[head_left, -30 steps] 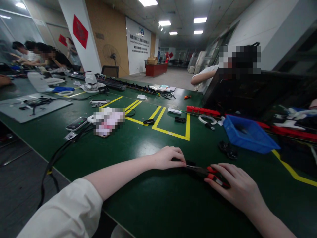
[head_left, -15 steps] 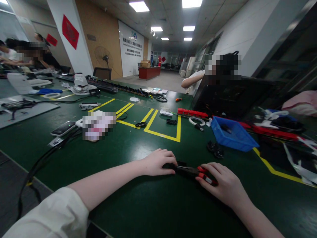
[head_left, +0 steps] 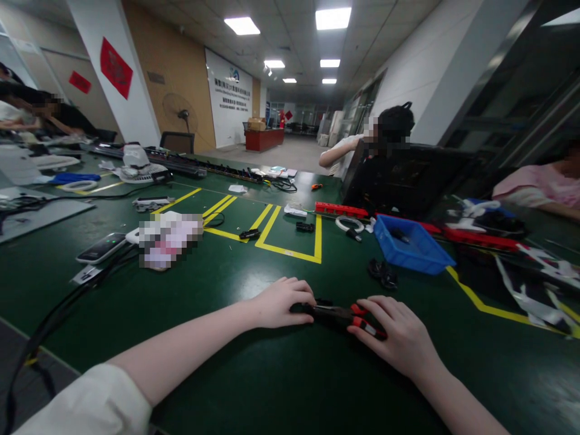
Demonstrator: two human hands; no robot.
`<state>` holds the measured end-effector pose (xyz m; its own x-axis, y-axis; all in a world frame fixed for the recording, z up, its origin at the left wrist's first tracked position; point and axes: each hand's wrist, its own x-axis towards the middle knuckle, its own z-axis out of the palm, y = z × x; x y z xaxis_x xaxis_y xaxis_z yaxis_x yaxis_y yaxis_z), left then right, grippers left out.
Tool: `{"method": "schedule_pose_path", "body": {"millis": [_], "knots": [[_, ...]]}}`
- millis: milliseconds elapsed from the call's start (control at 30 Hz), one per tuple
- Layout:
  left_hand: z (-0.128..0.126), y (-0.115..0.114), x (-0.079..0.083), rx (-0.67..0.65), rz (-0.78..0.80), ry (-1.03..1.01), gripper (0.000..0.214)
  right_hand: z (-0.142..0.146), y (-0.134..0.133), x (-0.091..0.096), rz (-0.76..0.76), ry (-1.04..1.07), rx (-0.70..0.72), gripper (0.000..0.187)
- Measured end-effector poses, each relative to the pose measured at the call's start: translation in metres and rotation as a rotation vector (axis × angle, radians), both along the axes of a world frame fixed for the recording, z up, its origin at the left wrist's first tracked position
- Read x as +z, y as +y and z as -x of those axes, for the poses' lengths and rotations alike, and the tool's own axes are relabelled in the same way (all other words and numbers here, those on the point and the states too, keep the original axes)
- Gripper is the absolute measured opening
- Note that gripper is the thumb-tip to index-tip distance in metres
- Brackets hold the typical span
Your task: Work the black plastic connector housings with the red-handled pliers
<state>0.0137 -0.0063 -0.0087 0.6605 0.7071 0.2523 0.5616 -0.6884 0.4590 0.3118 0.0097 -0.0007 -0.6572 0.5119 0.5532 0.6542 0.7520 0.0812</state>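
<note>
My right hand is closed round the red handles of a pair of pliers. The pliers' dark jaws point left, up to the fingers of my left hand. Between the thumb and fingers of that hand is a small black part, mostly hidden by the fingers. The jaw tips lie at this part; whether they grip it I cannot tell. Both hands are low over the green table. Beyond my right hand lies a small black part with several pieces.
A blue tray stands beyond my right hand, by red strips and a white coiled cable. Small black parts lie near yellow tape. At left are a phone and black cables. A person sits across the table.
The whole view has shifted slightly, so things appear further left. My hands keep the same hold on the pliers and the small black part.
</note>
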Motion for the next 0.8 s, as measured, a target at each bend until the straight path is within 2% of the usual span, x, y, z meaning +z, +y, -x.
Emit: {"method": "schedule_pose_path", "body": {"millis": [167, 533, 800], "knots": [[-0.0005, -0.0004, 0.0008, 0.002, 0.006, 0.005, 0.023, 0.001, -0.0006, -0.0002, 0.032, -0.012, 0.003, 0.038], [-0.0027, -0.0011, 0.003, 0.017, 0.018, -0.003, 0.023, 0.002, -0.0016, 0.0002, -0.017, -0.015, -0.014, 0.04], [-0.0026, -0.002, 0.0059, 0.011, 0.041, -0.006, 0.022, 0.0012, -0.0019, 0.0001, 0.004, -0.017, -0.002, 0.038]]}}
